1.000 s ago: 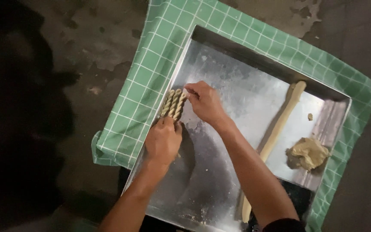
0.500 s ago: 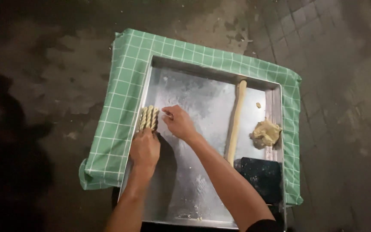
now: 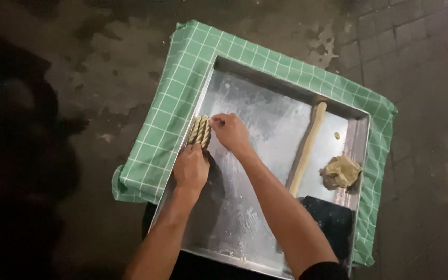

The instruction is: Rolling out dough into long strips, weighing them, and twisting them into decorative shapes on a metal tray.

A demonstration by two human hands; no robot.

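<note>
A green checked cloth [image 3: 180,88] covers the worktop, and a big metal tray [image 3: 265,119] sits on it. A long roll of dough [image 3: 307,148] lies at about 3 o'clock in the tray, with a dough lump [image 3: 341,171] beyond it and a dark slab [image 3: 333,223] at 5 o'clock. At 9 o'clock, against the tray's wall, lie twisted dough sticks [image 3: 199,130]. The left hand [image 3: 191,167] rests at their near end, fingers curled; whether they grip is hard to tell. The right hand [image 3: 230,133] touches their far side, fingertips lightly pinched.
</note>
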